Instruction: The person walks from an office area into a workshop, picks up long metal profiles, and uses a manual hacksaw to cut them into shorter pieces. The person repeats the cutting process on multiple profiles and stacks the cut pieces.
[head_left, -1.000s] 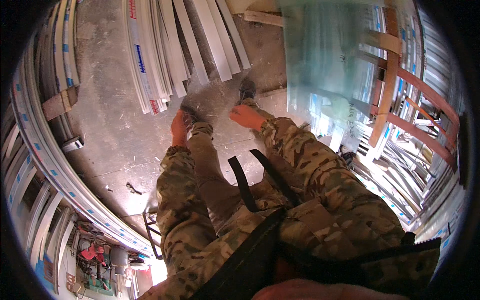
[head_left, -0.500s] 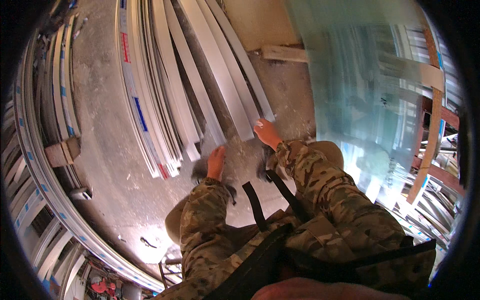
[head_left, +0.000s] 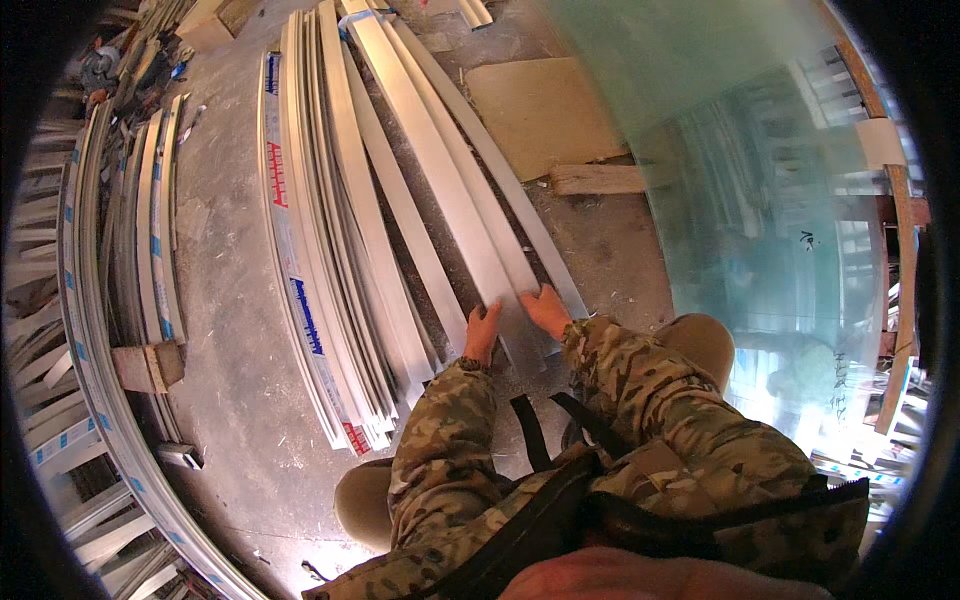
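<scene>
Long pale metal profiles [head_left: 345,190] lie side by side on the floor, running away from me. Between my two hands is the near end of a wide, flat silver profile [head_left: 480,230]. My left hand [head_left: 481,335] is closed at its left edge, fingertips curled against the metal. On the opposite edge, my right hand [head_left: 546,311] grips it with the thumb side toward the left hand. A second profile strip [head_left: 525,205] runs along the right, close to the right hand. The undersides of the fingers are hidden.
A large glass sheet [head_left: 740,200] stands at the right beside a wooden rack post [head_left: 900,290]. A wood block [head_left: 600,180] and a tan board [head_left: 545,115] lie beyond my right hand. More stacked profiles [head_left: 85,300] line the left, by another wood block [head_left: 148,367].
My hands were apart, each near a profile end; now they have come together on either edge of the wide profile. The view has shifted, showing more of the far floor.
</scene>
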